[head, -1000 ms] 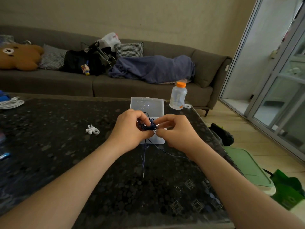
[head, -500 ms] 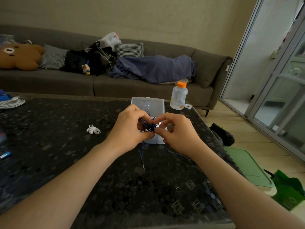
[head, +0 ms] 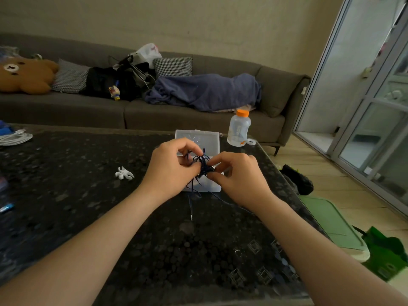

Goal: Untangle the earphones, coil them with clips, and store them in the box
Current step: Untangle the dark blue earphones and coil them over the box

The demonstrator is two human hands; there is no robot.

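Spanning the lower view, the dark speckled glossy table (head: 88, 217) carries every task item. The clear plastic hinged box (head: 197, 138) stands open near the far edge with its lid raised at the rear, directly behind both hands and partly hidden by them. The left hand (head: 170, 171) and the right hand (head: 240, 180) meet above the box, backs toward the camera, fingers curled inward. Between them sits the dark blue earphone cable tangle (head: 202, 164), a compact knot held clear of the table. The left hand pinches the left side of the knot. The right hand pinches the right side between thumb and forefinger. Neither hand is spread; both are closed on cable. The governing relation is as follows: the knot lies on the line joining the two sets of fingertips, equally near each hand, while its loose strands fall downward and toward the person, crossing the box front. One strand ends in a metal-tipped plug (head: 191, 216) low between the forearms, nearer the left one, with its long axis pointing toward the person; whether it touches the table cannot be told. Judged from this layout, separation calls for drawing the hands apart sideways, across the hanging strands. The white multi-pronged plastic clip (head: 124, 173) lies on the table to the left of the left hand, apart from it.
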